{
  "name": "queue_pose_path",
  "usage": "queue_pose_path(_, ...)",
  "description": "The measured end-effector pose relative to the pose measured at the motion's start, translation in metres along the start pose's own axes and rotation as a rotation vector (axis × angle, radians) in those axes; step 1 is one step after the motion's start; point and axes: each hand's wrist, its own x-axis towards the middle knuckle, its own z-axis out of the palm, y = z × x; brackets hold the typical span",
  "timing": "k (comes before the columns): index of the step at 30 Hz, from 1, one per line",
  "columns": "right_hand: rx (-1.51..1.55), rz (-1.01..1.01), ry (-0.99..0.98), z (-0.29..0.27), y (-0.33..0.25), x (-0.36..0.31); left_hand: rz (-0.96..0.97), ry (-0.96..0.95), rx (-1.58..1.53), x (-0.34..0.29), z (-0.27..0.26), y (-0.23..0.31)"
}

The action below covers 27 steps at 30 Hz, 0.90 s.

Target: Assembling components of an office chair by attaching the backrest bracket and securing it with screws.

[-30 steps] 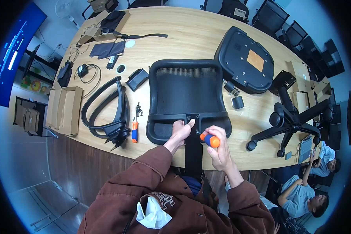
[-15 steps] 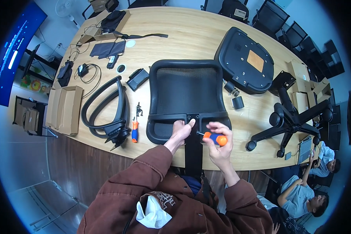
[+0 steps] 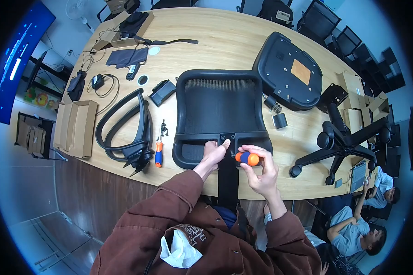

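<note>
A black mesh chair backrest (image 3: 219, 107) lies on the table in front of me. From its lower crossbar a flat black support bar (image 3: 228, 181) runs toward my body. My left hand (image 3: 211, 156) grips the backrest at this joint, its thumb pressed beside the bracket's screws and its other fingers partly hidden. In my right hand (image 3: 264, 176) is a screwdriver (image 3: 248, 159) with an orange and blue handle, held between thumb and fingers. Its shaft points toward the joint; the tip is hard to make out. A second screwdriver (image 3: 159, 155) lies left of the backrest beside black screws (image 3: 164, 128).
Black armrests (image 3: 144, 121) and an open cardboard box (image 3: 78, 130) lie to the left. A chair seat (image 3: 289, 71) lies underside up at the back right, with a wheeled chair base (image 3: 339, 137) nearer. Two people (image 3: 353, 229) sit at the lower right.
My right hand has shifted its fingers around the screwdriver handle, which has swung so its orange end faces up more. My left hand and the backrest have stayed put.
</note>
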Motion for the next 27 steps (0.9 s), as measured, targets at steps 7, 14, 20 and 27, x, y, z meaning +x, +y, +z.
queue_pose_path(7, -0.305, -0.146, 0.115, 0.001, 0.004, 0.006, 0.003, 0.003, 0.027, -0.006, 0.002, 0.008)
queue_pose_path(14, 0.461, 0.244, 0.183, 0.020, 0.021, -0.009, -0.031, -0.035, -0.032, -0.003, 0.001, 0.005)
queue_pose_path(20, 0.599, 0.141, 0.105, 0.009, 0.010, -0.006, -0.021, -0.017, 0.039, -0.004, 0.000, 0.006)
queue_pose_path(27, -0.047, -0.073, -0.063, -0.004, 0.003, 0.004, 0.005, -0.015, -0.009, -0.005, -0.001, 0.005)
